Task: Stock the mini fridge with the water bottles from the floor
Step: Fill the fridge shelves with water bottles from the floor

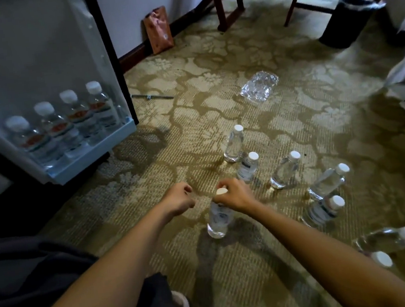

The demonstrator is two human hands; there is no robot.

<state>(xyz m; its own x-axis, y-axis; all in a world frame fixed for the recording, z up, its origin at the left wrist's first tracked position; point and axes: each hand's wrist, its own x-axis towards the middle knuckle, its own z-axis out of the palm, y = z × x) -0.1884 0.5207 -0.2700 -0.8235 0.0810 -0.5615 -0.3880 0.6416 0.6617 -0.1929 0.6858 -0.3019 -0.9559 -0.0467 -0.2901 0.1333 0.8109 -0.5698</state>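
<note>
Right hand (231,195): grips one water bottle (217,223) by its cap end; bottle upright on the carpet (149,184), in front of the fridge door shelf (92,162). Left hand (178,198): curled, empty, just beside. Hazard: top-only hold may slip on lifting, toppling neighbouring bottles (245,167).

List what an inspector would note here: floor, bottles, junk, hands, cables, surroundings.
Surface: patterned carpet.
Job's things: four shelf bottles stand in the fridge door; several floor bottles are loose on the carpet.
Clutter: crumpled wrap, metal rod, brown bag against the wall.
Hands: right hand grips the near bottle at its cap; left hand is curled, holding nothing seen.
Cables: nothing seen.
Surroundings: chair legs, black bin.
</note>
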